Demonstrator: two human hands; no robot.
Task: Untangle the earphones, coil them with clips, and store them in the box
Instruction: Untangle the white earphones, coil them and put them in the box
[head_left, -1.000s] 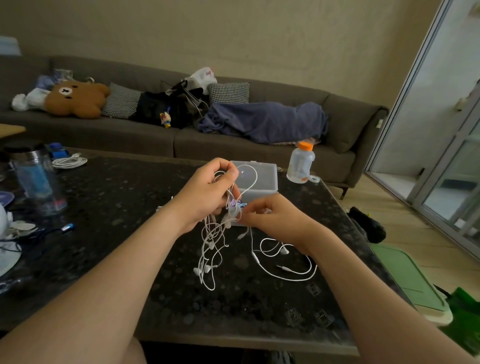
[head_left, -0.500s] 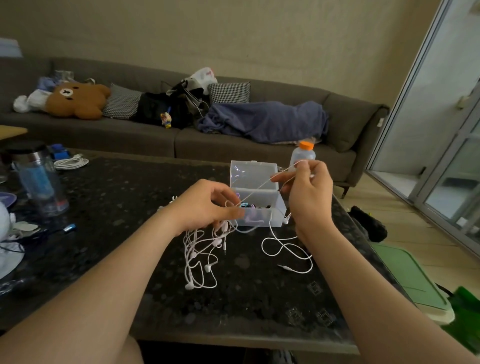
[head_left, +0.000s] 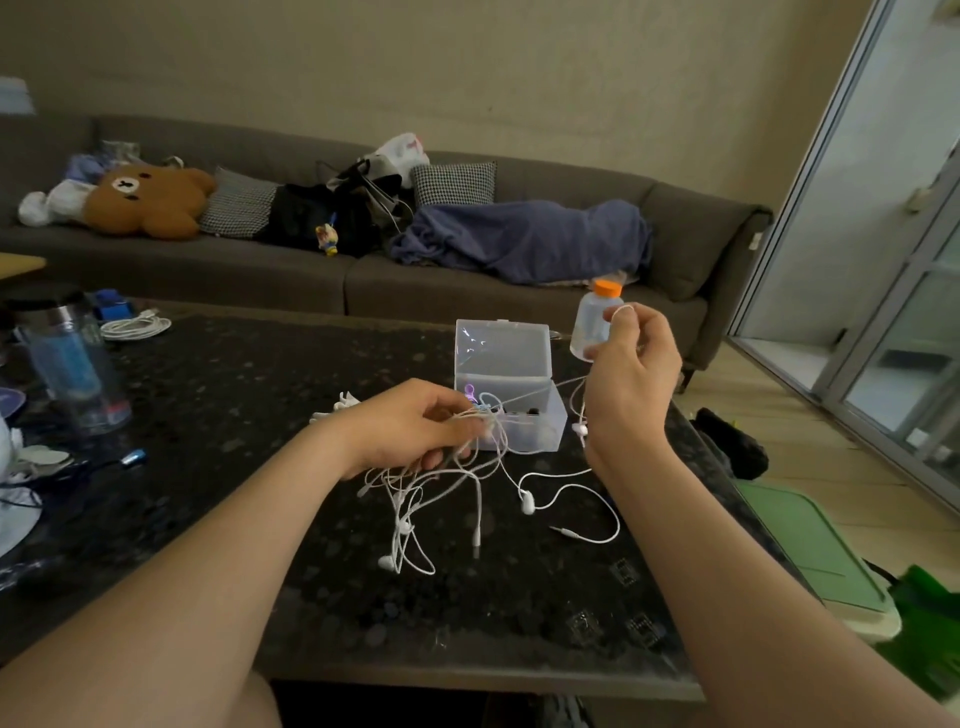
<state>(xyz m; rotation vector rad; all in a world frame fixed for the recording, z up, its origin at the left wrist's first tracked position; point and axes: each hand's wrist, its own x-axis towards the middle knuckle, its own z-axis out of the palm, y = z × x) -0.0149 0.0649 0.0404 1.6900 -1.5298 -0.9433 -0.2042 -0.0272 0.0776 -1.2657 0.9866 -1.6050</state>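
Left hand (head_left: 415, 421) grips tangled earphones (head_left: 441, 499); right hand (head_left: 631, 374) pinches one cord (head_left: 540, 393)

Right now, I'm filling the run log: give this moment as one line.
step: untangling | left hand: grips tangled white earphone cables | right hand: pinches one cable aloft | clear plastic box: open

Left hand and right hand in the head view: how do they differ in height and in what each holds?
The left hand sits low, just above the table, while the right hand is held high beside the clear box. The left hand grips a whole bundle of tangled earphones; the right hand pinches only one cord at its fingertips. Shared: both hold white earphone wire, and a strand stretches between them.
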